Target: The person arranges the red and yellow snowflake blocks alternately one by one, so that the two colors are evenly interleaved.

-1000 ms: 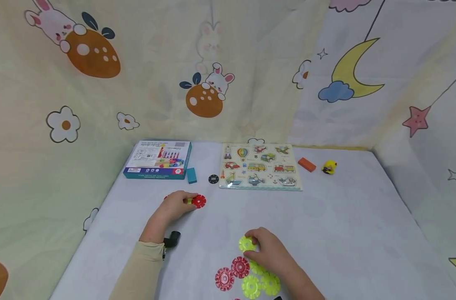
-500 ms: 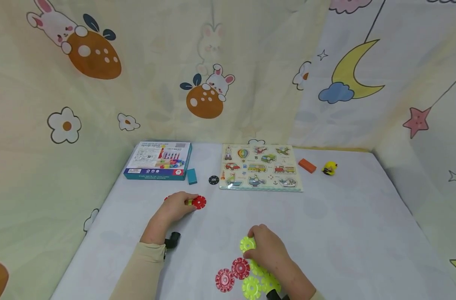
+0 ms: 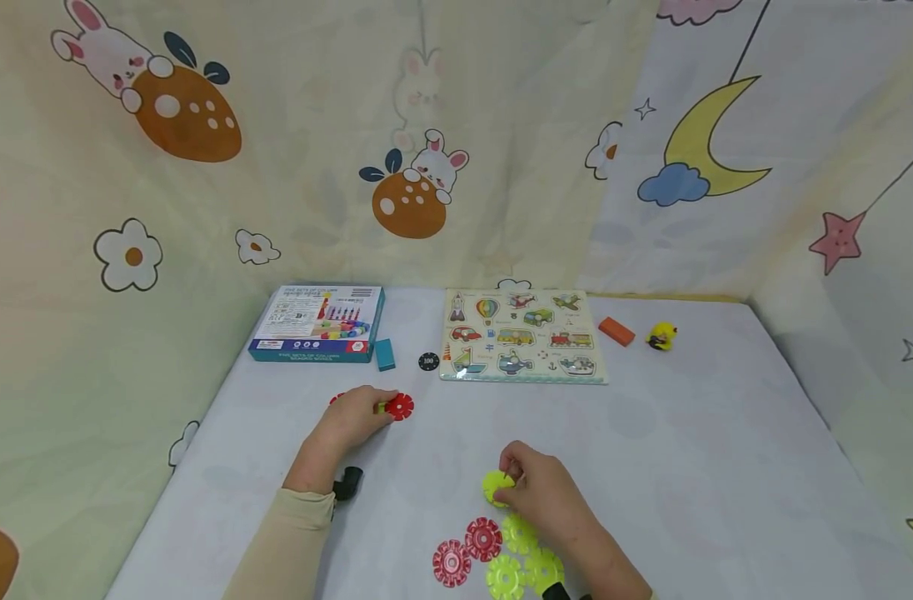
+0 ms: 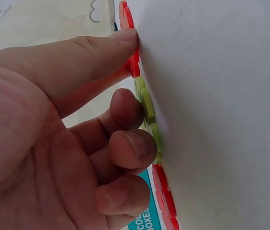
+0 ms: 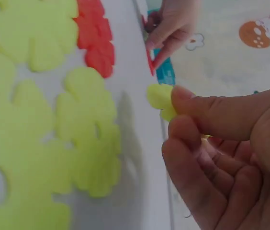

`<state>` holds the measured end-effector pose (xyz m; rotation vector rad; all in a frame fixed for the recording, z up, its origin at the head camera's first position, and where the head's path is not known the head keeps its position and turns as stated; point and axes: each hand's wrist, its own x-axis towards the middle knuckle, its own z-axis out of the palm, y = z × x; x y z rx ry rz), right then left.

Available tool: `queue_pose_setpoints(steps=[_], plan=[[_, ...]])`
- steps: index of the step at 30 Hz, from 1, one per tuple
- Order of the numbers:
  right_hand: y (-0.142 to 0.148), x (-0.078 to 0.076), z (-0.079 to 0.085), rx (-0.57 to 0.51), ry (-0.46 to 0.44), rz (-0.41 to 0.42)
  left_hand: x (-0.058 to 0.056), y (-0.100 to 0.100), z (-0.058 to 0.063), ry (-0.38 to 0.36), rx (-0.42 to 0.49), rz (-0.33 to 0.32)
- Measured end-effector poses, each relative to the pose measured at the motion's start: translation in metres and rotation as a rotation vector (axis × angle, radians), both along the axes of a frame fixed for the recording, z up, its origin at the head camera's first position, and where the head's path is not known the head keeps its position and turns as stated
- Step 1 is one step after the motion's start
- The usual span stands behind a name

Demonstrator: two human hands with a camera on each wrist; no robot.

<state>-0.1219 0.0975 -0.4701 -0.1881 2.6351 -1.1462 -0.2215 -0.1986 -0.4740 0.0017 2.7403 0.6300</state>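
My left hand (image 3: 351, 418) rests at a flat row of notched interlocking discs. Its thumb and a finger pinch the red disc (image 3: 401, 407) at the row's right end. Yellow-green discs (image 4: 145, 103) lie under its other curled fingers, and another red disc (image 4: 163, 194) ends the row. My right hand (image 3: 544, 493) pinches one yellow-green disc (image 5: 160, 98) between thumb and fingertips, tilted and above the table in the right wrist view. Close below this hand lie several loose yellow-green discs (image 3: 506, 576) and two red discs (image 3: 483, 539), (image 3: 451, 563).
At the back stand a blue-edged toy box (image 3: 317, 323) and a picture puzzle board (image 3: 524, 337). Between them are a blue block (image 3: 385, 355) and a black 100 chip (image 3: 429, 361). An orange block (image 3: 616, 332) and a yellow figure (image 3: 662, 336) sit right of the board.
My right hand has shifted slightly up and right, off the pile, and the yellow-green disc in it has turned. My left hand stays at the row.
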Motion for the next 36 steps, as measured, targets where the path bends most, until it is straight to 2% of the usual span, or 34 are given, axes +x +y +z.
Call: queue_pose_setpoints(steps=[10,13,17,22,28,36], plan=[[0.014,-0.01,0.034,-0.327,-0.042,-0.036,-0.001,-0.001,-0.001,0.004,0.007,0.004],[0.01,-0.018,0.043,-0.361,-0.05,-0.079,-0.001,-0.001,-0.001,0.008,0.008,0.004],[-0.001,-0.029,0.051,-0.337,-0.01,-0.13,-0.002,-0.001,-0.003,0.008,0.012,0.005],[-0.021,-0.046,0.055,-0.331,0.048,-0.13,-0.002,-0.001,-0.005,0.003,0.009,0.009],[-0.053,-0.069,0.042,-0.353,0.004,-0.099,-0.003,0.0,-0.004,-0.006,0.002,0.028],[-0.089,-0.099,-0.002,-0.249,-0.035,-0.06,-0.002,0.0,-0.006,-0.007,0.017,0.025]])
